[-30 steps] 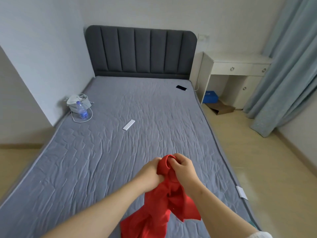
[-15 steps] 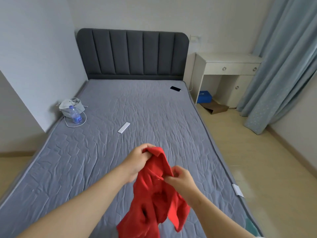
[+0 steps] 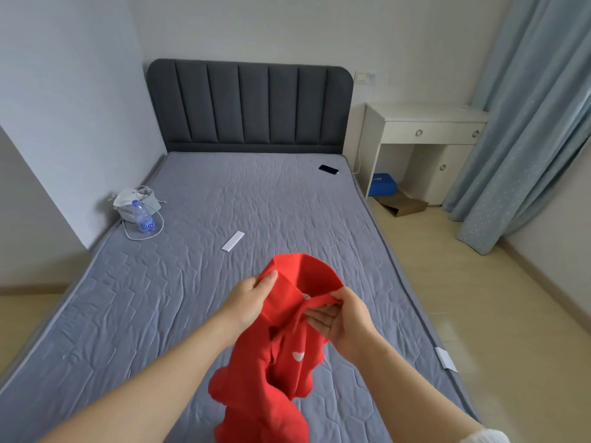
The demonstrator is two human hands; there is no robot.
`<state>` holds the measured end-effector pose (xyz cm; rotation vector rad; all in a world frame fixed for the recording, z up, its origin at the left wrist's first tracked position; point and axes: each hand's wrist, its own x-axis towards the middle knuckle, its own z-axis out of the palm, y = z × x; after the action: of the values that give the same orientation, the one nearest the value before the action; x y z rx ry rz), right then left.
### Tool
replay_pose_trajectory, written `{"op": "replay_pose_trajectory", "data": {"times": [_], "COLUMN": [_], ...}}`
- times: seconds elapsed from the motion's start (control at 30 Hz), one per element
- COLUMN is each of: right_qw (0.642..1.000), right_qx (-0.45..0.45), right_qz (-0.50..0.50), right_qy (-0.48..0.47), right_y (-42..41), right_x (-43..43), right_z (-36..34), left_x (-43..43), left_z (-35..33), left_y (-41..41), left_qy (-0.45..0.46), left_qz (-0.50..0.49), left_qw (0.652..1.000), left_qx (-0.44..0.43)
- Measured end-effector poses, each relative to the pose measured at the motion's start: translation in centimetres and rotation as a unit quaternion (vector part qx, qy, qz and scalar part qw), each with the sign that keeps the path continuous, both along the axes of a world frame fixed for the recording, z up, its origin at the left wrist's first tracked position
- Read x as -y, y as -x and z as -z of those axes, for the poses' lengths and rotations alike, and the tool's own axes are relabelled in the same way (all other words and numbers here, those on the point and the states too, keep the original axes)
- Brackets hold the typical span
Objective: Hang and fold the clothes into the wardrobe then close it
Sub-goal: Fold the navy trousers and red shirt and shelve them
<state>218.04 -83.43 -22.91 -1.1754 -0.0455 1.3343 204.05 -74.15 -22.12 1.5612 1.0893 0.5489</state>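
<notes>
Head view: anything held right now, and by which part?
The red garment, held at its top edge: the left hand grips the left side, and the right hand pinches a fold of the rim on the right. The rest hangs loose.

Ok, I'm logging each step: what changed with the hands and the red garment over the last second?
The left hand and right hand, clenched together on the bunched top of the red garment, drew apart sideways, each keeping its grip, stretching the opening wide. The rest still hangs over the bed; bottle and phone lie unmoved.
</notes>
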Motion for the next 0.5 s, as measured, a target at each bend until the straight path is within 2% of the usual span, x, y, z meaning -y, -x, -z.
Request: {"op": "replay_pose_trajectory", "data": {"times": [0.1, 0.13, 0.2, 0.27, 0.33, 0.43, 0.5], "right_qw": [0.999, 0.999, 1.000, 0.999, 0.994, 0.980, 0.971], "right_qx": [-0.020, -0.015, 0.002, 0.034, 0.087, 0.174, 0.220], "right_qz": [0.004, 0.006, -0.002, -0.029, -0.059, -0.092, -0.077], "right_qy": [-0.025, -0.028, -0.025, -0.018, -0.012, -0.040, -0.049], "right_y": [0.7, 0.9, 1.3, 1.5, 1.7, 1.6, 1.5], "right_x": [-0.4, -0.4, -0.4, -0.3, 0.0, 0.6, 0.9], "right_z": [-0.2, -0.2, -0.1, -0.1, -0.2, -0.3, -0.3], "left_x": [1.1, 1.3, 1.6, 1.7, 1.1, 0.4, 0.3], "left_z": [0.4, 0.7, 1.6, 2.2, 2.1, 1.9, 1.1], "left_y": [-0.1, 0.0, 0.2, 0.2, 0.3, 0.7, 1.2], "left_qy": [-0.009, -0.025, -0.087, -0.158, -0.167, -0.140, -0.108], "left_qz": [0.090, 0.133, 0.193, 0.134, 0.045, 0.075, 0.089], "left_qw": [0.995, 0.990, 0.977, 0.971, 0.977, 0.982, 0.988], "left_qx": [0.043, 0.033, -0.041, -0.117, -0.125, -0.103, -0.067]}}
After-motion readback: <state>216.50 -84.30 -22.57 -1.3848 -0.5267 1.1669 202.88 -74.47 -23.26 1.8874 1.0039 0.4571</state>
